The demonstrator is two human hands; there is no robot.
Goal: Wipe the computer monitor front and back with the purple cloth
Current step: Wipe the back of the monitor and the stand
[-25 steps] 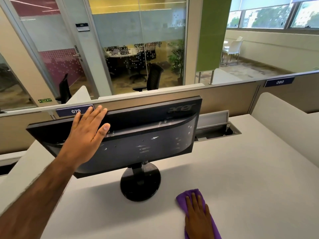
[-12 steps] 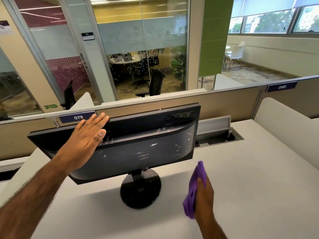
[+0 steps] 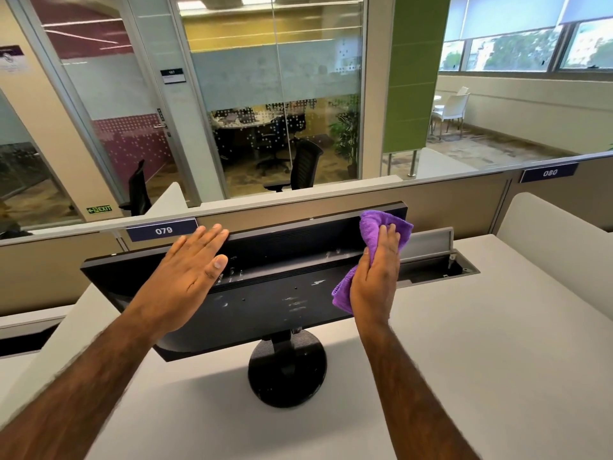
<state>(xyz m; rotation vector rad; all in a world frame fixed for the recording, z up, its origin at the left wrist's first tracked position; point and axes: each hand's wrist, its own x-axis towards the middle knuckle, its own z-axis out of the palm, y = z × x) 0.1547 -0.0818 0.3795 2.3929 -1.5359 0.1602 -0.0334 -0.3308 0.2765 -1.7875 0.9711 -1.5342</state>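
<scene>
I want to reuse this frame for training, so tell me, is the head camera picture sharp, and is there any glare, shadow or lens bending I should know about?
Head view: mostly sharp; the forearm edges near the bottom look smeared. Wide-angle bending curves the partition rail and door frames. Bright windows upper right, slightly washed. The monitor casts a soft shadow on the desk around its stand. No strong glare on the purple cloth.

We list: monitor (image 3: 265, 287), black, back flecked with white marks; round stand (image 3: 287, 370), black; cloth (image 3: 374, 240), purple; bench (image 3: 481, 343), off-white; partition (image 3: 298, 210), beige; number plates (image 3: 162, 230), navy with white digits.
</scene>
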